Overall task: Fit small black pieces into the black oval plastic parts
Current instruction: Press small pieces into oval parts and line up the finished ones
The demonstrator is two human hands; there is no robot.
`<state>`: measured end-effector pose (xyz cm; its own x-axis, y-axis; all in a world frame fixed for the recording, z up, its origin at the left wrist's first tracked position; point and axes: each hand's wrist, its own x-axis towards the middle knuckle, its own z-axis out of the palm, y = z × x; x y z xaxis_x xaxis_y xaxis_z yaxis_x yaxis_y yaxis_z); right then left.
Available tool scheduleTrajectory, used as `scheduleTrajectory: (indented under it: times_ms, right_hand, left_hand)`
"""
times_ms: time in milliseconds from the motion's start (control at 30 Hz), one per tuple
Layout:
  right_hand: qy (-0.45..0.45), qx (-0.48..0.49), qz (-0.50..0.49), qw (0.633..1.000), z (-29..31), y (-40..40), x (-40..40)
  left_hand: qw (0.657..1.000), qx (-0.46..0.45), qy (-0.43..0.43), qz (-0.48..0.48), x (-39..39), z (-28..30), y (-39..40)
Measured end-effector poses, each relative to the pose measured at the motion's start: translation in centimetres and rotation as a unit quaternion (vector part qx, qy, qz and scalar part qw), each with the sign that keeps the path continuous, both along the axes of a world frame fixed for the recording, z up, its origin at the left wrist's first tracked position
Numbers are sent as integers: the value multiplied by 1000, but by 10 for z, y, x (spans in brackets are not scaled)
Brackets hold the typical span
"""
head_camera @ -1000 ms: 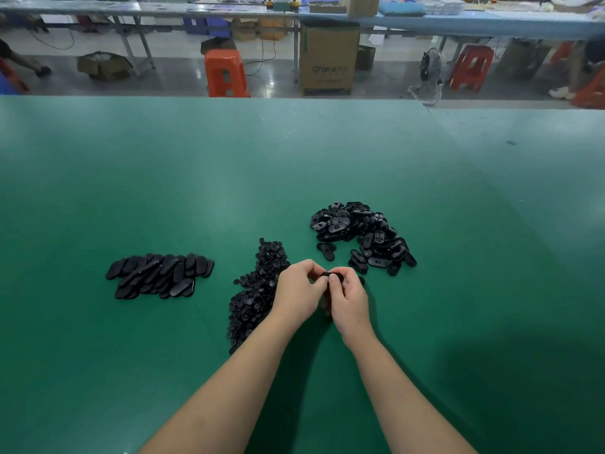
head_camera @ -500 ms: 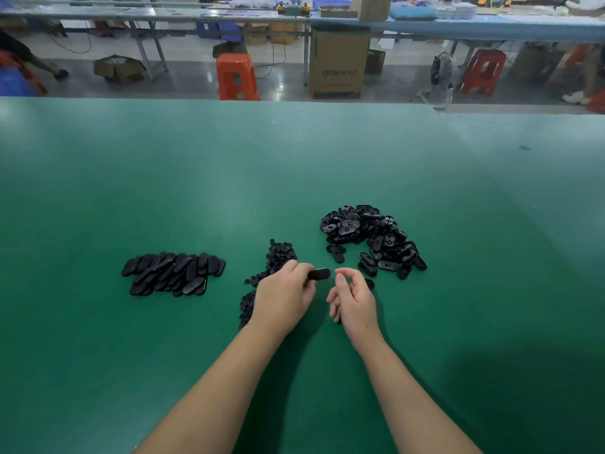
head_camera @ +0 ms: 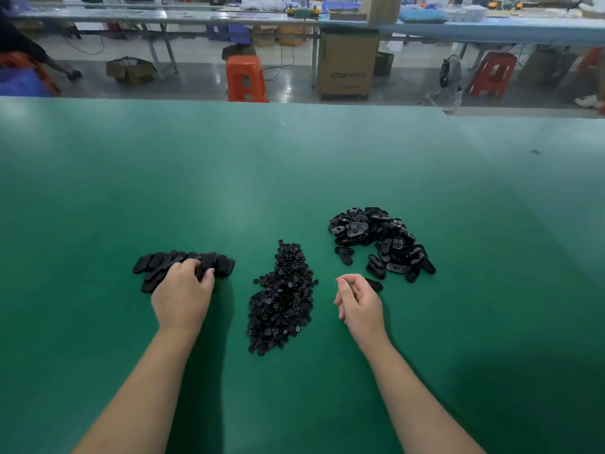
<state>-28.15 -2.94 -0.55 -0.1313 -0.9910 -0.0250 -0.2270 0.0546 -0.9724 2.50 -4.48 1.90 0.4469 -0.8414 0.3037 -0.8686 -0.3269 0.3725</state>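
Observation:
Three black heaps lie on the green table (head_camera: pixel 294 165). At the left is a neat row of oval parts (head_camera: pixel 157 260) lying face down. My left hand (head_camera: pixel 183 296) is on the right half of this row, fingers and thumb curled round an oval part there. A heap of small black pieces (head_camera: pixel 281 299) sits in the middle. At the right is a loose heap of oval parts (head_camera: pixel 379 240) with their hollow sides showing. My right hand (head_camera: pixel 360 303) hovers just below this heap, loosely curled and holding nothing. A single oval part (head_camera: pixel 375 285) lies beside its fingers.
The table's far edge runs across the upper view. Beyond it stand orange stools (head_camera: pixel 245 78), a cardboard box (head_camera: pixel 347 65) and long benches. A person's leg (head_camera: pixel 49 65) shows at the far left.
My hands have parted. The left hand carried the oval part from the centre over to the left row. The right hand let go and stayed near the right heap.

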Motion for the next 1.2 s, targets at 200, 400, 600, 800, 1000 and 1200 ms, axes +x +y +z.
scheduleTrajectory:
  times_ms: [200,400,600,800,1000,1200]
  right_hand:
    - [2,3,2,1000,0,0,1]
    - [9,6,3,1000,1,1,1]
    - [11,8,4,1000,0,0,2]
    - [35,19,24,999,-1,0,3]
    - [90,-4,45,995,1,5,4]
    - [301,-24,-10,953,12,-3,-26]
  left_hand:
    - [990,-24,-23,-135,-14,-3,2]
    - [975,36,25,-219,-42,-14,-3]
    - [978,52,35,-201,-48,-23,-7]
    - [980,21,47,-192,-49,-29,-6]
    - [987,8,18,-162,-54,-30,-5]
    - [986,-3,26,-166,-55,-28,-4]
